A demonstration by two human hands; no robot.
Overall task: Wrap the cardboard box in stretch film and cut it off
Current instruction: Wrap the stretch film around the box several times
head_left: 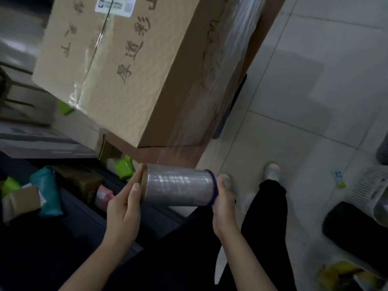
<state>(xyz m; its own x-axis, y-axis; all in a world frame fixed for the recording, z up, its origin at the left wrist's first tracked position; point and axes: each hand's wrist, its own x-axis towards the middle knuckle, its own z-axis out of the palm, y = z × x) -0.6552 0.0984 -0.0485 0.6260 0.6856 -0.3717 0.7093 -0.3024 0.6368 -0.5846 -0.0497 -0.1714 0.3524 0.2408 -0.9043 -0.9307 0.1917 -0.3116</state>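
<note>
A large cardboard box (130, 66) with handwritten characters and a white label stands on a brown table, filling the upper middle of the view. Clear stretch film (243, 36) covers its right side face, and a thin sheet runs down to the roll. I hold the stretch film roll (178, 186) sideways below the box's near corner. My left hand (126, 208) presses flat against its cardboard core end. My right hand (224, 200) grips the opposite end, which has a purple rim.
The brown table (168, 153) edge lies just under the box. A dark bin (69, 206) at the left holds several coloured parcels. My legs and shoes stand on the tiled floor (304, 91). A black object (352, 227) and a white basket sit at the right.
</note>
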